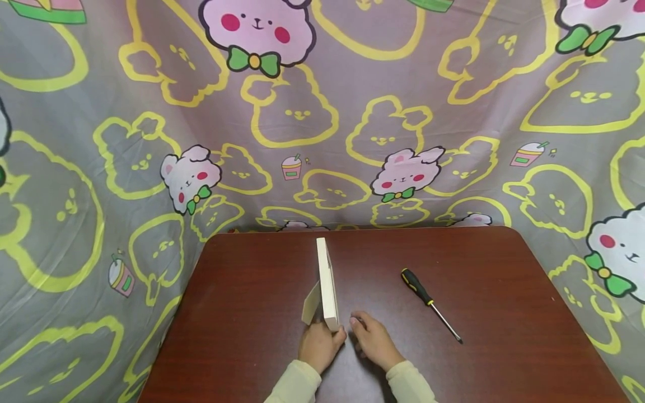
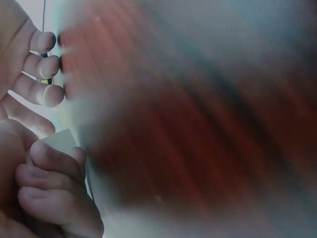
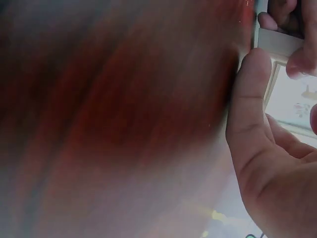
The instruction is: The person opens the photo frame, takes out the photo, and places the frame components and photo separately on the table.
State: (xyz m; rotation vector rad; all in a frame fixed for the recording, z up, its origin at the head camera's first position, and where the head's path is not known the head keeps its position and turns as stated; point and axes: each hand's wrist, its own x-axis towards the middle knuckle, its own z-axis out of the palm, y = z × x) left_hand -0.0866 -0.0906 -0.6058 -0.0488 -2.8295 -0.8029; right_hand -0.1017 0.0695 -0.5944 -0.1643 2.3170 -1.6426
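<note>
A cream picture frame stands on its edge on the table, seen nearly edge-on from above. Its back stand sticks out to the left. My left hand grips the frame's near end, thumb on the right side and curled fingers on the other. Just to the right, my right hand has its fingers loosely bent and holds nothing. In the right wrist view, the frame's pale border and its front picture show beyond the right thumb. Only a small pale corner of it appears between the hands in the left wrist view.
A screwdriver with a black and yellow handle lies right of the hands, tip toward the near right. The dark red-brown table has rounded far corners. A grey cloth with cartoon bears hangs behind and on both sides.
</note>
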